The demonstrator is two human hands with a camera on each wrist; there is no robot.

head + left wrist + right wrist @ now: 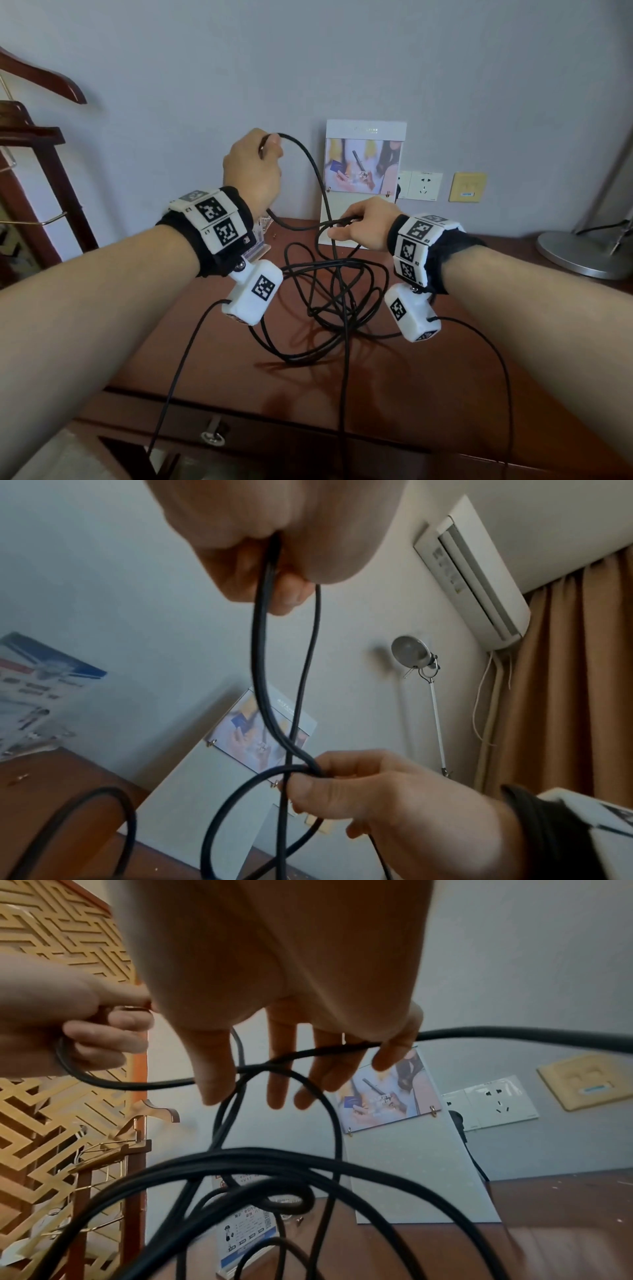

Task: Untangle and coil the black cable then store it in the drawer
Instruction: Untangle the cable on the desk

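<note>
Brown wooden desk (pixel 394 394) against a grey wall (pixel 342 61) carries the tangled cable (pixel 337 301). Left hand (pixel 251 171), raised, fists one strand; right hand (pixel 363 224) pinches a loop, remaining fingers loose.

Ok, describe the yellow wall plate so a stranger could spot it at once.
Start at the brown wooden desk and look up at the grey wall behind it, right of the white standing photo card. Next to the white power socket sits the square yellow wall plate. It is the only yellow fitting there, with a small blue label near its bottom.
</note>
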